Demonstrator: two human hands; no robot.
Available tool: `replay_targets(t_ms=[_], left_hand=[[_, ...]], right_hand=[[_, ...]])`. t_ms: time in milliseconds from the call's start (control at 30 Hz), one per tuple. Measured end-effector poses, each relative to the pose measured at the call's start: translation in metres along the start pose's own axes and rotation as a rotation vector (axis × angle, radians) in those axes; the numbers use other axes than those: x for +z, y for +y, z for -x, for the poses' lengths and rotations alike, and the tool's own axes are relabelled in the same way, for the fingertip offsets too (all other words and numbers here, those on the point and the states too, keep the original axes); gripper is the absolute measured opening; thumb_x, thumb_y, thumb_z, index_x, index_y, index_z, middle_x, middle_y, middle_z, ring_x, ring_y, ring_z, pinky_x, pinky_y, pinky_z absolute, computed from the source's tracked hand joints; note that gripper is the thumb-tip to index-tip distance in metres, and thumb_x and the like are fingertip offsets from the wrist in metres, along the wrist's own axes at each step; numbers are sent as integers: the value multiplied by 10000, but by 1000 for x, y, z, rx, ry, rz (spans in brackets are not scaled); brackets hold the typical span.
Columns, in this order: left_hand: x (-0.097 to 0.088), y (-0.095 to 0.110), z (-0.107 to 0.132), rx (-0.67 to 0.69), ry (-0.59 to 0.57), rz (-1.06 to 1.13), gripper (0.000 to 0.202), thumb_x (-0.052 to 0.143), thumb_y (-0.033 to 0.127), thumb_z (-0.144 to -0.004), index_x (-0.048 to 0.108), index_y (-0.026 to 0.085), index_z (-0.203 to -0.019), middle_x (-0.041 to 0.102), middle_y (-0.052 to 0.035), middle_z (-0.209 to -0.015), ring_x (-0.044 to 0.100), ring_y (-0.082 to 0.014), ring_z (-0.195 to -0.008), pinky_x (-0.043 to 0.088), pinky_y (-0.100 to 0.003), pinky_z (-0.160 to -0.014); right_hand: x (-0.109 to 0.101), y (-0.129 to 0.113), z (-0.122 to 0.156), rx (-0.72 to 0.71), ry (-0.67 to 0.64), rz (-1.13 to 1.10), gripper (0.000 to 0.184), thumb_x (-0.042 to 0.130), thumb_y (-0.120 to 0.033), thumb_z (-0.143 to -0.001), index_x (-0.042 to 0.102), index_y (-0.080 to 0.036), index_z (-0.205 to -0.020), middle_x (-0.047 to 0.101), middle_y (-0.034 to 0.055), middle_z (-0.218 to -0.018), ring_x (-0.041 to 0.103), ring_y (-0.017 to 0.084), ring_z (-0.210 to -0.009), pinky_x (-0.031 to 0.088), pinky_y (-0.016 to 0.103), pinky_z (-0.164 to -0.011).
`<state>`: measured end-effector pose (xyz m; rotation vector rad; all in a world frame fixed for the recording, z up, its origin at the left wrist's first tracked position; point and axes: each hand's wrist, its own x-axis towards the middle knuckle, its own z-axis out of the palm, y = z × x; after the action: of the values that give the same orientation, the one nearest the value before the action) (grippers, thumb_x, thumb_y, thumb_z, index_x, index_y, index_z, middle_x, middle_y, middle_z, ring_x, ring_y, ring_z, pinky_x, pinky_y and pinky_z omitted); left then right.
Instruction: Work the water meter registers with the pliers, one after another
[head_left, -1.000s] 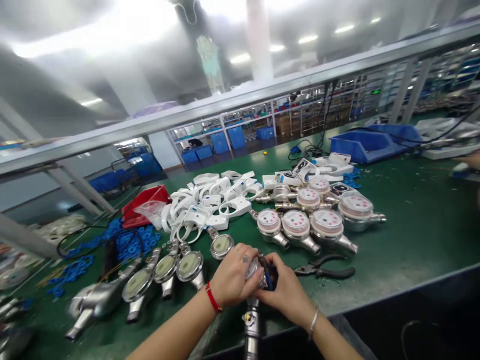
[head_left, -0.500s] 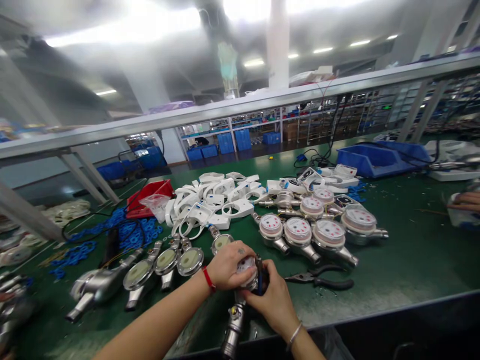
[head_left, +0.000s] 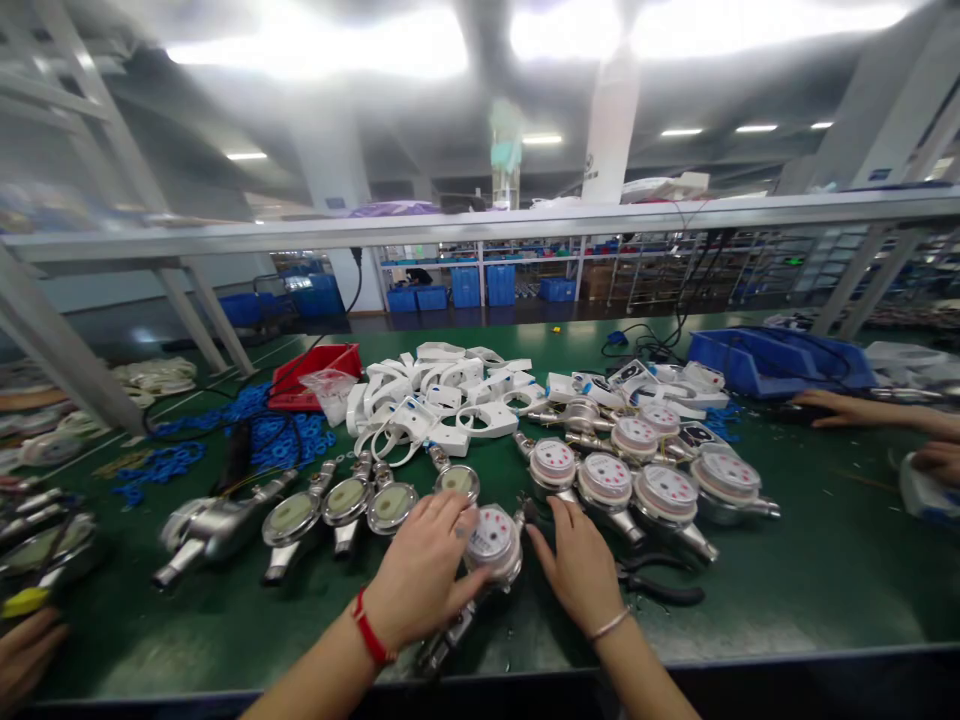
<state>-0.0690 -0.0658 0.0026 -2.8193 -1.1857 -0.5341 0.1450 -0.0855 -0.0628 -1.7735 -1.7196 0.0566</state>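
Note:
A water meter [head_left: 493,540] with a white, red-marked dial lies on the green mat [head_left: 810,560] near the front edge. My left hand [head_left: 420,585], with a red band at the wrist, curls round the meter's left side, thumb under the dial and index finger above it. My right hand [head_left: 574,565] lies palm down just right of the meter, its fingers spread and nothing in them. Black-handled pliers [head_left: 664,592] lie partly under that hand.
Behind stand a cluster of red-marked meters [head_left: 600,478], a row of pale-green-dialled meters [head_left: 349,500], a heap of white plastic covers [head_left: 439,400], blue rings [head_left: 255,440], a red tray [head_left: 322,362] and a blue bin [head_left: 757,355]. Other people's hands are at the right [head_left: 825,405] and lower left [head_left: 22,650].
Both hands were closed together on the meter with a dark tool. Now the meter rests on the mat and my right hand has come off it and opened flat.

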Motion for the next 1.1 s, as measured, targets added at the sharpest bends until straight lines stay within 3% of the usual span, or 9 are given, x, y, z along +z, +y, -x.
replay_targets(t_ms=[100, 233, 300, 433, 733, 833, 967, 1033, 1100], left_hand=[[12, 22, 35, -311, 33, -19, 353, 625, 419, -763, 632, 142, -982, 609, -133, -976, 536, -317, -944, 428, -497, -838], [33, 38, 42, -481, -84, 26, 350, 696, 399, -696, 660, 131, -919, 624, -137, -932, 528, -347, -939, 406, -515, -816], [36, 37, 35, -503, -159, 67, 236, 702, 332, -703, 667, 147, -846, 636, -117, -898, 534, -336, -931, 399, -505, -822], [30, 19, 26, -409, -226, 159, 129, 705, 240, -710, 657, 163, -801, 646, -82, -889, 534, -299, -948, 407, -445, -843], [34, 1, 29, -318, -284, 244, 145, 705, 210, -686, 658, 143, -806, 639, -87, -933, 528, -281, -992, 404, -419, -935], [30, -1, 28, -291, -292, 218, 122, 678, 200, -698, 665, 143, -805, 638, -94, -922, 529, -286, -987, 418, -422, -925], [17, -5, 20, -237, -354, 91, 106, 647, 137, -691, 668, 112, -791, 641, -126, -877, 545, -304, -939, 454, -432, -857], [13, -7, 19, -205, -361, 41, 117, 591, 88, -721, 666, 98, -811, 642, -132, -863, 556, -309, -932, 467, -443, -838], [16, -9, 29, -184, -255, 6, 264, 511, 33, -754, 654, 104, -964, 638, -141, -976, 548, -319, -1011, 467, -464, -868]], right_hand=[[-22, -18, -18, -198, -63, -22, 390, 454, -291, -905, 433, -128, -1258, 493, 166, -1237, 444, 281, -1168, 353, 459, -1008], [-43, -58, -49, -637, -581, 39, 846, 804, -442, -575, 438, -198, -1297, 498, 133, -1242, 518, 307, -1075, 452, 404, -899], [-42, -74, -63, -808, -740, 236, 823, 852, -413, -481, 523, -200, -1205, 563, 125, -1118, 588, 308, -919, 493, 384, -771], [-32, -87, -78, -920, -817, 482, 631, 837, -425, -495, 602, -151, -1012, 609, 111, -912, 622, 271, -707, 485, 331, -619], [-34, -85, -73, -1070, -810, 405, 614, 834, -435, -535, 607, -122, -1012, 619, 115, -886, 598, 246, -698, 448, 285, -553], [-59, -92, -94, -1032, -750, 371, 520, 801, -371, -599, 603, -104, -998, 613, 127, -880, 578, 245, -708, 443, 298, -576], [-98, -99, -133, -752, -703, 330, 472, 682, -419, -715, 553, -112, -1050, 605, 113, -897, 573, 252, -791, 445, 333, -722], [-107, -98, -136, -598, -693, 244, 525, 669, -428, -726, 515, -116, -1119, 609, 105, -927, 575, 257, -840, 435, 336, -760], [-104, -92, -122, -438, -689, 141, 541, 666, -434, -718, 506, -117, -1126, 615, 97, -923, 576, 252, -821, 433, 333, -734]])
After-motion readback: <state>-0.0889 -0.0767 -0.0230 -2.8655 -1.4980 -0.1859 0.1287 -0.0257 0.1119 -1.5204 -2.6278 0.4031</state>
